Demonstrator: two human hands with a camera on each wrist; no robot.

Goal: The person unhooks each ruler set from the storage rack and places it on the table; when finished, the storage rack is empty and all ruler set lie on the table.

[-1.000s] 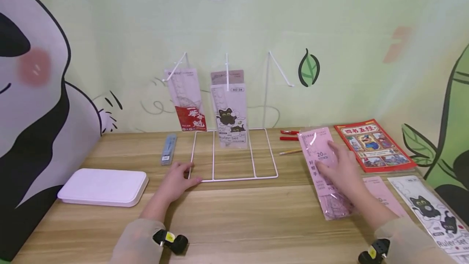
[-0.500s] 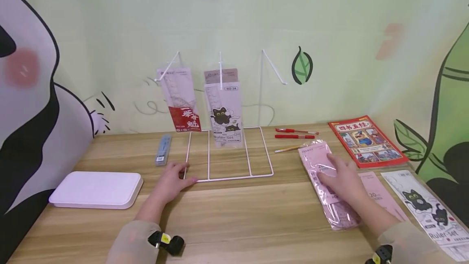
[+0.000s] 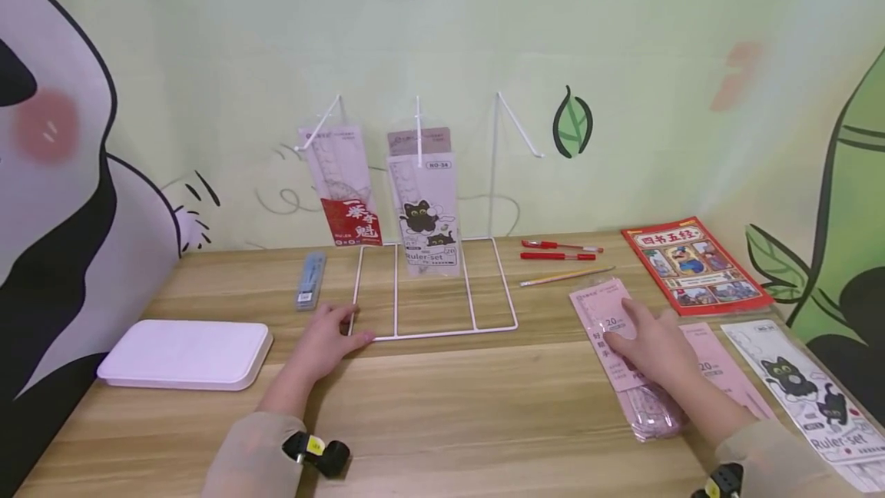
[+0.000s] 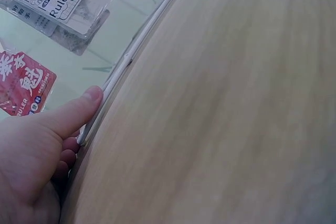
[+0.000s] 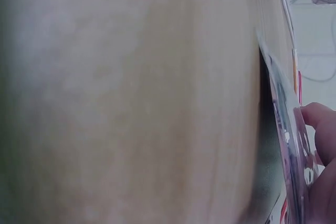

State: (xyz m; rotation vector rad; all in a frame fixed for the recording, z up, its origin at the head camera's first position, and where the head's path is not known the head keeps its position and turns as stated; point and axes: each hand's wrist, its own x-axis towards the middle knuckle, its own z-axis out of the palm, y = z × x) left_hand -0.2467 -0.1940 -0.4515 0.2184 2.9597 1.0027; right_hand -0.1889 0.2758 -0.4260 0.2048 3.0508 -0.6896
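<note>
Closest in, the wooden desk (image 3: 449,413) is seen with both sleeves coming in from the bottom edge. The pink ruler pack (image 3: 615,344) is held down flat on the desk by the right hand (image 3: 653,344), well right of centre; the fingers are laid over the top of it, and in the right wrist view the thumb seems tucked at its edge with the near side lifted a bit, so it looks pinched rather than just pressed, probably so the slippery sleeve can be picked up. Another pink pack (image 3: 722,375) and a cat ruler set (image 3: 809,398) are lined up just beside it to the right, like a queue. Over on the other side, the front left corner of the white wire rack (image 3: 435,290) is gripped by the left hand (image 3: 325,340), thumb along the wire and fingers curled under, presumably so the light frame is kept from sliding. A white tray (image 3: 183,352) is parked left of that hand, a blue pencil case (image 3: 310,280) behind it. Further back, red pens (image 3: 556,250), a pencil (image 3: 563,277) and a red book (image 3: 691,261) are set aside. Two packs are already hung on the rack's hooks at the wall; the right hook is bare.
</note>
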